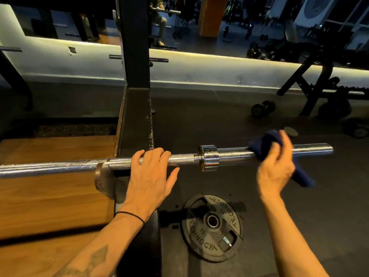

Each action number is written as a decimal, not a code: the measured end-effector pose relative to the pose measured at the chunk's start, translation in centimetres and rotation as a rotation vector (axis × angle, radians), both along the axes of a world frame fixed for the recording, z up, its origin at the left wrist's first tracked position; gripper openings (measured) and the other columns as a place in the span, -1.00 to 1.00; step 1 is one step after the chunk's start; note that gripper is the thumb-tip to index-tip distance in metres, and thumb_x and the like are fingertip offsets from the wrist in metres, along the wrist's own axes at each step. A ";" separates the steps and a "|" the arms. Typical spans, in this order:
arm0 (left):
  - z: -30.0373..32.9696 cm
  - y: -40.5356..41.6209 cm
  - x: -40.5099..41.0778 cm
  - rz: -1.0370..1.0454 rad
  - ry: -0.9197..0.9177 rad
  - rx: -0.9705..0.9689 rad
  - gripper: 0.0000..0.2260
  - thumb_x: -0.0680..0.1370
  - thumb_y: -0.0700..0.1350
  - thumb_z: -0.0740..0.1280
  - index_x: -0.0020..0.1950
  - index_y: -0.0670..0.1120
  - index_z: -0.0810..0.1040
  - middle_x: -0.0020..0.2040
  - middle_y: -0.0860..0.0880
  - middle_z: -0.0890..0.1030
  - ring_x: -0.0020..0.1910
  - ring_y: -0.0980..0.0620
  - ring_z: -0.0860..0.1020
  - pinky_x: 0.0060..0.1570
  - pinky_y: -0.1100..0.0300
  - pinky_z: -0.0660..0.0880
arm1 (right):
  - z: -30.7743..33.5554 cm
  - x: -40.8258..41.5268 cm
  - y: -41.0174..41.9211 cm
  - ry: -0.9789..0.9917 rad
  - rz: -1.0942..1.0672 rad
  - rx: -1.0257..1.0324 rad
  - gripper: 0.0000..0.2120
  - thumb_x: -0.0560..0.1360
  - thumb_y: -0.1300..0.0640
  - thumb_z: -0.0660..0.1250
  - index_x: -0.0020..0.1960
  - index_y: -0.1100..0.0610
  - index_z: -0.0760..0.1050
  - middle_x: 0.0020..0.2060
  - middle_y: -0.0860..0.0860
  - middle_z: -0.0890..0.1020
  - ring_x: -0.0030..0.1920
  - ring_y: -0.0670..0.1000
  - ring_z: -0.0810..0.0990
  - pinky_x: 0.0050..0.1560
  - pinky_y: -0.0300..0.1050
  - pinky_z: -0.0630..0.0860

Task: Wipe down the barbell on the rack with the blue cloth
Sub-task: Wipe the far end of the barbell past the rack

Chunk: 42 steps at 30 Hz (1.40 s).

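A chrome barbell [233, 154] lies across the frame, resting in a metal hook [103, 176] of the black rack upright [135, 92]. My left hand [151, 176] rests over the knurled shaft just right of the hook, fingers draped on top. My right hand [276, 166] holds a dark blue cloth [265, 144] wrapped around the smooth sleeve, right of the collar [208, 157]. A tail of the cloth hangs below the bar. The sleeve's bare end [317, 148] sticks out past my hand.
A black weight plate [212, 226] lies flat on the rubber floor below the sleeve. A wooden platform [54, 192] sits at the left. A dumbbell [263, 107] and a bench frame [319, 90] stand at the back right. A mirror [219, 23] lines the wall.
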<state>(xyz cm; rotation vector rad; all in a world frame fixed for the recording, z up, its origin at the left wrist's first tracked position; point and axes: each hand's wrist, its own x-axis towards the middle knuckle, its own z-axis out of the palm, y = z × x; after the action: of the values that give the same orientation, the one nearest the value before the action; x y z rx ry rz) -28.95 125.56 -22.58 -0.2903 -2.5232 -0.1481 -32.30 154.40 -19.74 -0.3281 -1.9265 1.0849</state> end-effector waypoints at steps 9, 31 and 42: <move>1.1 -0.1 -2.6 0.006 -0.062 -0.143 -0.49 0.59 0.36 0.04 -0.03 -0.06 0.49 -0.23 -0.02 0.45 -0.28 -0.06 0.45 -0.22 0.03 0.34 | -3.0 0.0 -2.4 -0.160 0.239 0.676 -0.59 0.65 0.13 0.17 0.49 0.08 0.41 0.46 0.02 0.45 0.56 0.09 0.24 0.59 0.05 0.04; 3.3 -0.4 -2.1 -0.011 -0.211 -0.101 -0.37 0.59 0.38 -0.21 -0.15 0.02 0.49 -0.34 0.07 0.46 -0.37 -0.01 0.53 -0.39 0.13 0.35 | -2.8 -0.3 -4.0 -0.091 0.028 0.192 -0.68 0.65 0.08 0.16 0.30 0.17 0.54 0.26 0.07 0.60 0.51 0.13 0.32 0.59 -0.01 0.01; 1.8 -3.3 0.3 -0.035 -0.050 -0.032 -0.57 0.58 0.21 0.13 0.09 -0.12 0.52 -0.14 -0.08 0.48 -0.22 -0.10 0.45 -0.18 -0.03 0.42 | -2.6 1.2 5.8 -0.272 0.080 0.396 -0.53 0.64 0.03 0.09 0.48 0.17 0.40 0.41 0.14 0.49 0.48 0.21 0.33 0.50 0.10 0.20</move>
<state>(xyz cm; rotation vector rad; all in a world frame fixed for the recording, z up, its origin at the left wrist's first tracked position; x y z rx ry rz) -28.64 122.26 -20.78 -0.3477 -2.5728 -0.1298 -31.08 160.23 -22.35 -0.1841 -2.3600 0.7094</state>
